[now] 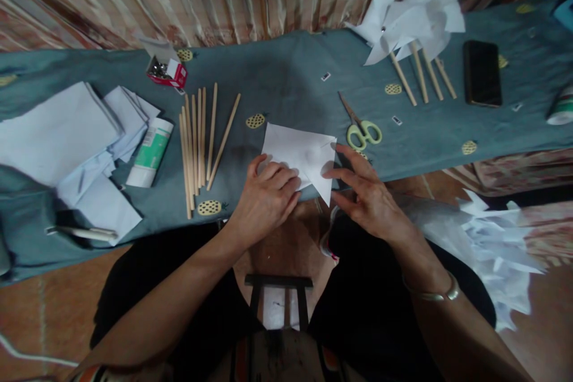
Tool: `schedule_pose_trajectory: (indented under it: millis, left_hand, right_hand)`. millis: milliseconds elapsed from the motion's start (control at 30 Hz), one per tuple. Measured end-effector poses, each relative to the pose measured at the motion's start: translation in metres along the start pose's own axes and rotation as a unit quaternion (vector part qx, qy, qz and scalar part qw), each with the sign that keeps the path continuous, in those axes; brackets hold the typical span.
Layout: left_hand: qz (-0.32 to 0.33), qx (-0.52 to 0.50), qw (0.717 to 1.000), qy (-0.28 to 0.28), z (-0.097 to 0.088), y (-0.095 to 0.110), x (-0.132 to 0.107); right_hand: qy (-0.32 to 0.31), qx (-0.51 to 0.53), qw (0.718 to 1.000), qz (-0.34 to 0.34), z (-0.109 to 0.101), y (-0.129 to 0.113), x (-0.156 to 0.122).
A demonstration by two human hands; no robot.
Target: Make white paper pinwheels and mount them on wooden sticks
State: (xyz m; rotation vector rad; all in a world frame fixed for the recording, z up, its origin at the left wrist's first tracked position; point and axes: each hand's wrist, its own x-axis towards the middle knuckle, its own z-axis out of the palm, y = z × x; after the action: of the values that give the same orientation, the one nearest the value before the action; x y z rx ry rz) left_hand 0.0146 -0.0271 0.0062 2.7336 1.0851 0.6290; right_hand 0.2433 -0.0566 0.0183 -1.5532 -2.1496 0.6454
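Observation:
A white paper square (299, 146) with cut corners lies at the table's front edge, and one pointed flap on its right side hangs down over the edge. My left hand (268, 194) is closed over its lower left part, the bent fingers pressing it to the cloth; the thumb side partly hides the sheet. At the right edge of the paper, my right hand (369, 194) has its fingers spread, with the fingertips touching the flap. Green-handled scissors (363, 133) lie just beyond the right hand. Left of the paper, several wooden sticks (199, 137) lie side by side.
On the left are paper stacks (62, 125), a glue stick (150, 152), a pen-like tool (85, 233) and a red box of pins (166, 70). Finished paper pinwheels (403, 21) and a phone (482, 73) are at back right. A bag of pinwheels (496, 245) stands below the table.

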Motion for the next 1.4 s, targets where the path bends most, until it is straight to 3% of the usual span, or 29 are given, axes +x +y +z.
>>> schedule_pose_trajectory:
  millis: [200,600,767,933,1033,1400]
  left_hand:
    - [-0.012,0.014,1.0,-0.016,-0.007,-0.006,-0.001]
    - [-0.045,0.015,0.999,0.02,-0.014,-0.021,-0.009]
    - [-0.01,-0.021,0.999,0.038,-0.018,-0.011,-0.013]
    - [0.021,-0.069,0.997,0.021,-0.015,0.008,-0.014]
    - [0.038,-0.063,0.997,0.01,-0.012,0.012,-0.014]
    - [0.001,0.013,1.0,0.023,-0.017,-0.015,-0.025]
  right_hand:
    - [0.026,0.016,0.999,-0.019,0.002,-0.006,0.003]
    - [0.037,0.0,0.998,-0.06,0.019,-0.021,0.007]
    - [0.051,0.007,0.997,-0.064,0.016,-0.024,0.008]
    - [0.081,-0.012,0.997,0.011,0.012,-0.013,0.011]
    - [0.075,-0.03,0.997,0.02,0.013,-0.008,0.013]
    - [0.066,-0.001,0.998,0.01,0.015,-0.019,0.011]
